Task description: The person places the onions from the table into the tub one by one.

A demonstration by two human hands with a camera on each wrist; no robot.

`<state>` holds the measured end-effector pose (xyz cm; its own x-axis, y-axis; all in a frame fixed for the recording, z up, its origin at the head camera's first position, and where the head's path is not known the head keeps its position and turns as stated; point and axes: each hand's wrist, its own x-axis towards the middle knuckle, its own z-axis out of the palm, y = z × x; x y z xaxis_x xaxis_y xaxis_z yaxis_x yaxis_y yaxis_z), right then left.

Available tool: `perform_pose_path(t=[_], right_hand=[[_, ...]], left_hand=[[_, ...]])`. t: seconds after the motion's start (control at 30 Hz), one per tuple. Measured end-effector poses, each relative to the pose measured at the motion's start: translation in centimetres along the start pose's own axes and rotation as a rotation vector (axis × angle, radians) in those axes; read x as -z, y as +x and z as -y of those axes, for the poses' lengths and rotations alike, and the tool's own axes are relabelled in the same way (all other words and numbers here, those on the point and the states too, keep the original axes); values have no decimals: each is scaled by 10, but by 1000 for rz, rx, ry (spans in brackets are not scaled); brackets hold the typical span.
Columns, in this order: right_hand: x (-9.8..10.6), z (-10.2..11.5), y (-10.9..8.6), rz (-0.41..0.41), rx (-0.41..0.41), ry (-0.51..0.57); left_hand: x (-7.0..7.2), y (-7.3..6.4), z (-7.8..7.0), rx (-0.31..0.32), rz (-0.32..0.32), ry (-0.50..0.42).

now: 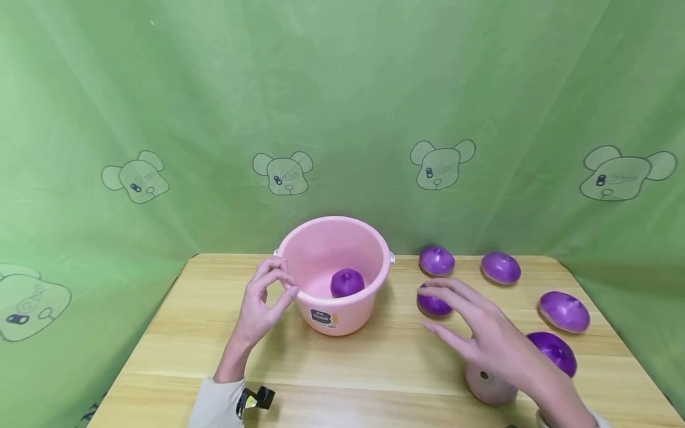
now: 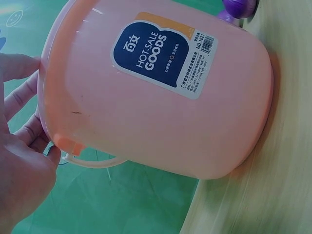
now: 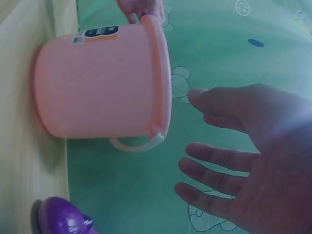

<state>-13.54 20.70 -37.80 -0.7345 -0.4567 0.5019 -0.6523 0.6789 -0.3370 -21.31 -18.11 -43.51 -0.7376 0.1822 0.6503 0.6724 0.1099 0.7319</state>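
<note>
Bucket (image 1: 350, 316) (pink) — against left grip (image 1: 260, 307)

Behind the left hand (image 1: 262, 306), the person is wearing a plain, pale beige sleeve (image 1: 216, 405). A black wrist mount (image 1: 242, 404) is sitting at its edge, displaying a small yellow patch (image 1: 251, 402) and ending in a blocky black piece (image 1: 265, 397). Behind the right hand (image 1: 484, 327), only a sliver of pale cuff (image 1: 600, 421) is showing.

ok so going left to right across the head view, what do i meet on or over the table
Left hand, pink bucket, back purple onion nearest the bucket, other back purple onion, rightmost purple onion.
</note>
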Motion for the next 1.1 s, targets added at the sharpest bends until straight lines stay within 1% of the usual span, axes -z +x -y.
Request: perform_pose_path(t=[0.13,0.3,0.53,0.67,0.93,1.1], right_hand=[[0,-5,-6,5,8,-21],[-1,-10,-13,-16,58,-48],[-2,-15,-22,16,40,-68],[-3,-16,-26,2,56,-75],[-7,-23,-37,33,3,-29],[-9,-25,-41,15,27,-62]], left_hand=[[-1,0,0,4,0,-9],[-1,0,-1,2,2,-9],[-1,0,0,-4,1,-12],[-1,-1,1,-7,-3,-13],[-2,0,-2,-18,-4,-2],[-2,1,-3,-12,-9,-2]])
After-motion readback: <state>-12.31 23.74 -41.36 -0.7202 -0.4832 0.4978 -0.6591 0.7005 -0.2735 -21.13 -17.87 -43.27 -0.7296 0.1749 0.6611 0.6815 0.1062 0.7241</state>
